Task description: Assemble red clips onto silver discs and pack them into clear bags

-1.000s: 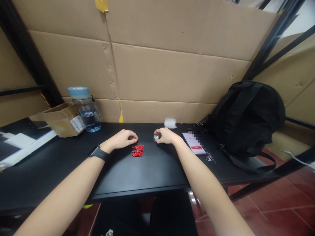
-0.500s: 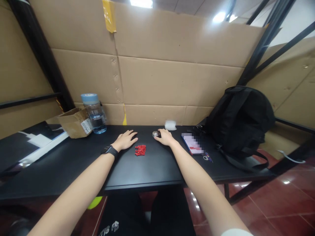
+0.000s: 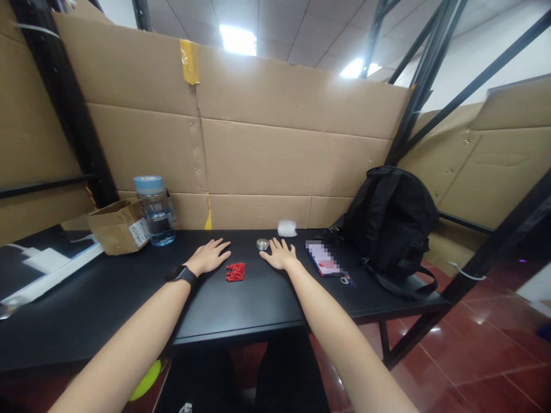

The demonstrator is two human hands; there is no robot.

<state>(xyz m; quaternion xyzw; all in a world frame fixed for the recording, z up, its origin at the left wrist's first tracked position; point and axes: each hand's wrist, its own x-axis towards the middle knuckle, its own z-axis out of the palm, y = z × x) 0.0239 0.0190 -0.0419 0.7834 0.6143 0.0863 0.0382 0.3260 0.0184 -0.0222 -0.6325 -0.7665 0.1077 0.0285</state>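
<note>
My left hand [image 3: 209,256] lies flat on the black table [image 3: 241,310] with its fingers spread, a dark watch [image 3: 181,275] on its wrist. Just right of and nearer than it is a small cluster of red pieces [image 3: 236,272], too small to name exactly. My right hand [image 3: 279,254] rests palm down with fingers apart. Close to its fingertips and thumb sits a small round silvery metal object [image 3: 262,244], whose kind I cannot make out. Neither hand holds anything.
A blue-lidded water bottle [image 3: 156,212] and an open cardboard box [image 3: 116,229] stand at the left, near a white power strip [image 3: 55,275]. To the right lie a phone [image 3: 322,258], a key ring [image 3: 345,280] and a black backpack [image 3: 387,229]. A white item [image 3: 287,228] sits by the cardboard wall.
My right hand has let go of the round metal object, and its fingers have opened and spread flat beside it. The left hand stays flat. The view has shifted up and right.
</note>
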